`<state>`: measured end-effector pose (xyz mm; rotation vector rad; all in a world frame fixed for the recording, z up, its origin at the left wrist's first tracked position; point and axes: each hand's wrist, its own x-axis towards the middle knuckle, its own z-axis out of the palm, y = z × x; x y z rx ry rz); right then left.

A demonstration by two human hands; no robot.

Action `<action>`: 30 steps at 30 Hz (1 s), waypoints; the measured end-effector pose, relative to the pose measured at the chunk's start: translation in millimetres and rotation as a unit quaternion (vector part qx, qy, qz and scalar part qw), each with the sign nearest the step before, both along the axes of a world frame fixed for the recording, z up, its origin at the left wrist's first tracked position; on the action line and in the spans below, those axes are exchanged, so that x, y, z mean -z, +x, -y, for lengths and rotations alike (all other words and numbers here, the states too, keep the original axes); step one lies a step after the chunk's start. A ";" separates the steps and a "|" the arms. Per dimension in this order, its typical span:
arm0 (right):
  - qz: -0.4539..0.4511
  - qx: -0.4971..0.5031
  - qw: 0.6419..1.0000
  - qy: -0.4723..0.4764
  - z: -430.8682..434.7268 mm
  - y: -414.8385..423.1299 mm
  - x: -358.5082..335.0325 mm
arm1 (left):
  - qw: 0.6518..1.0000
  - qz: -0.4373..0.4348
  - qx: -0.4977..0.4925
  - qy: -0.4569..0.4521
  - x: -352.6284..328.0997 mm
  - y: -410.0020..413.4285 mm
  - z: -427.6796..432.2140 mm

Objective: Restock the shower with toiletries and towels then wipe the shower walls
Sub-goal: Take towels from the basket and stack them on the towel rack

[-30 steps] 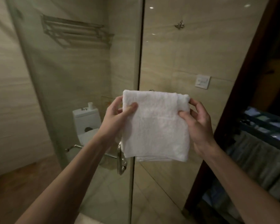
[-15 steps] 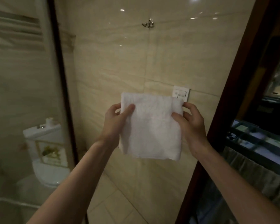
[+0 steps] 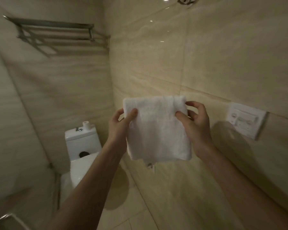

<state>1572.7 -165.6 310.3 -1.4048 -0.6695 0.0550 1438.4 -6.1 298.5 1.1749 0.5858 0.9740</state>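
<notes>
Now: folded white towel held up in mid-air, in front of beige tiled wall, hanging flat and roughly upright. Left hand at towel's upper left edge, thumb on the near face, remaining fingers behind the cloth; closed on towel. Right hand at towel's upper right corner, thumb pressed onto the near face, other fingers curled round the edge; also pinched on towel. Small tag or loose corner visible below towel's lower edge; too blurred to say which. Left of towel and lower: white toilet against the corner, with a small white roll-shaped item on the tank lid. Above and left of towel: metal wall rack, bars bare as far as visible. Right of towel: white switch plate on the wall, apart from the cloth. Above towel, at top edge of view: chrome wall hook, partly cropped. Dim lighting; fine detail soft.
</notes>
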 end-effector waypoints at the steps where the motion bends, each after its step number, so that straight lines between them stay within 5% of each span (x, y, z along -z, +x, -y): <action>1: -0.003 -0.015 1.000 0.003 -15.9 12.5 -2.0 | 1.000 -0.004 -0.015 0.005 -2.5 6.9 -11.0; 16: -0.011 -0.253 0.967 0.012 -267.0 61.0 -37.7 | 0.971 -0.010 -0.233 0.051 -40.6 -10.0 -194.5; 30: 0.040 -0.330 0.943 0.030 -539.1 51.0 -93.5 | 0.954 -0.002 -0.274 0.125 -88.0 -46.4 -438.8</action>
